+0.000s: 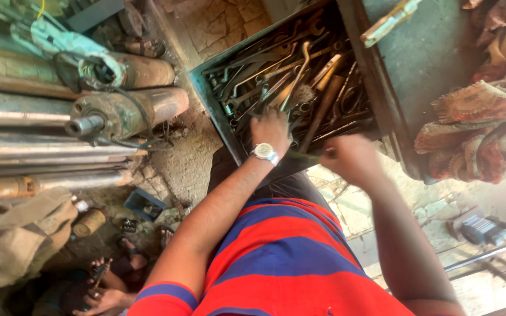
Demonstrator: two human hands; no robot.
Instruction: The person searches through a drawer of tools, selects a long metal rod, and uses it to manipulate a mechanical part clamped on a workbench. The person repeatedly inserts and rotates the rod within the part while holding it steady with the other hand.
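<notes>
Over the open metal toolbox [209,93], the left hand [270,130] with the wristwatch [264,152] reaches palm-down among the spanners [276,76]; whether it grips one I cannot tell. Beside the toolbox's near edge, the right hand [351,159] is curled around a dark tool [304,157], already lifted out.

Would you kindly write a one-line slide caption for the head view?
Left hand rummages in an open metal drawer of wrenches while the right hand grips a tool handle.

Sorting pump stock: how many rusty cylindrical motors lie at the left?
2: one motor lies behind, the other in front beside steel pipes. More may be hidden.
</notes>
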